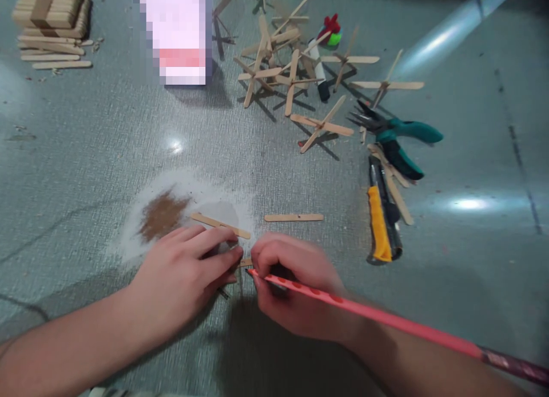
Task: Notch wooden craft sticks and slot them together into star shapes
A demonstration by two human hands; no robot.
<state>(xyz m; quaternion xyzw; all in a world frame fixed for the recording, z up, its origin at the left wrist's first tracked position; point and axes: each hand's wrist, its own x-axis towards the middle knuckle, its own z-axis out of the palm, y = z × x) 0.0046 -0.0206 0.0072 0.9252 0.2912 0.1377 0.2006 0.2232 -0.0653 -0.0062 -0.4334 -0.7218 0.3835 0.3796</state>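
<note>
My right hand [295,288] grips a long red pencil [386,320], its tip at a small wooden stick [245,263] that shows between my two hands. My left hand [189,265] is bent over the near side of that stick, fingers pressed down around its left part, which they mostly cover. Just above my left fingers a flat craft stick [221,225] lies at a slant. Another craft stick [294,218], with a small dark mark near its middle, lies level above my right hand.
Crossed stick pieces [291,82] spread across the back middle, beside a white marker [318,71]. Teal pliers [392,131] and a yellow cutter [380,225] lie right. Bundled sticks [51,8] sit back left, near a blurred pink-white object [180,31]. Brown patch [163,214] left.
</note>
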